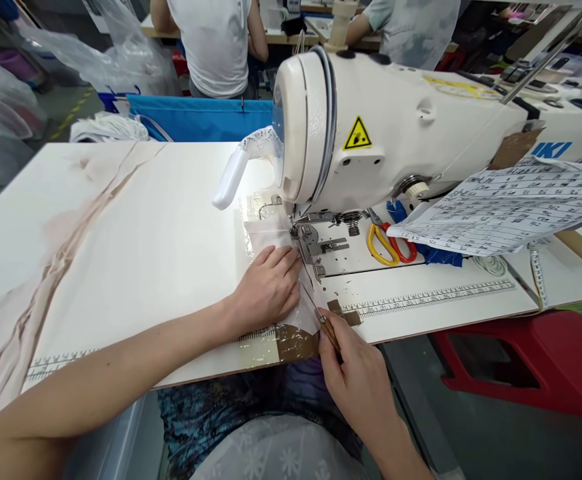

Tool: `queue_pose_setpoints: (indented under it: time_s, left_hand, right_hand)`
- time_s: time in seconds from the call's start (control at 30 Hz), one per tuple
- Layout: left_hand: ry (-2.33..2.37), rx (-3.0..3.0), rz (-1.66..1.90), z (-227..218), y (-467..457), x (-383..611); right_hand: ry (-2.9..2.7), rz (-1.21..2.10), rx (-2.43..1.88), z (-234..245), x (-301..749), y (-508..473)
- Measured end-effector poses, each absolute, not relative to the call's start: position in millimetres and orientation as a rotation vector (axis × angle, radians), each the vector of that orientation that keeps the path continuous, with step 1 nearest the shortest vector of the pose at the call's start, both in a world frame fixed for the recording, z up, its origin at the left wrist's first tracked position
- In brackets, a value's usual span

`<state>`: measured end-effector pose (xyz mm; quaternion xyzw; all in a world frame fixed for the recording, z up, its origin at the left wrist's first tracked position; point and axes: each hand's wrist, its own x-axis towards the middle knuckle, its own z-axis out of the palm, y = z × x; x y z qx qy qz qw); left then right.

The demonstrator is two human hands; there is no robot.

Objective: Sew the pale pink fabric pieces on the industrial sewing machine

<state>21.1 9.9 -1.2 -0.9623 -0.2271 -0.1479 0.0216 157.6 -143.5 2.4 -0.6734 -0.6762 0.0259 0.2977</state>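
My left hand (269, 283) lies palm down on a small piece of pale, thin fabric (267, 233), its fingers stretched toward the presser foot (295, 231). The fabric's far end reaches the needle area of the white sewing machine (401, 127). In my right hand (358, 377), at the table's front edge, is an awl (329, 331) with a wooden handle, gripped between thumb and fingers. Its thin metal shaft slants up and left over the fabric, close beside my left fingers. The tip is hard to make out near the foot.
Yellow-and-red scissors (388, 245) lie under the machine arm. A printed paper sheet (511, 203) hangs at the right. Long pale fabric (55, 273) drapes across the table's left side. A red stool (531, 360) stands at right. Two people (215, 40) sit beyond the blue cloth bin (201, 119).
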Motion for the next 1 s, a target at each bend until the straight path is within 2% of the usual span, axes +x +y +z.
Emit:
queue_pose_setpoints:
  time_s: [0.7,1.0]
  left_hand:
    - [-0.71,-2.958,-0.397,0.9,4.1,21.5]
    - [-0.733,-2.998,-0.352,1.4,4.5,22.3]
  right_hand:
    - [-1.545,0.278,-1.87,-5.9,178.9,-165.9]
    - [-1.519,0.261,-1.86,-7.4,178.2,-165.5]
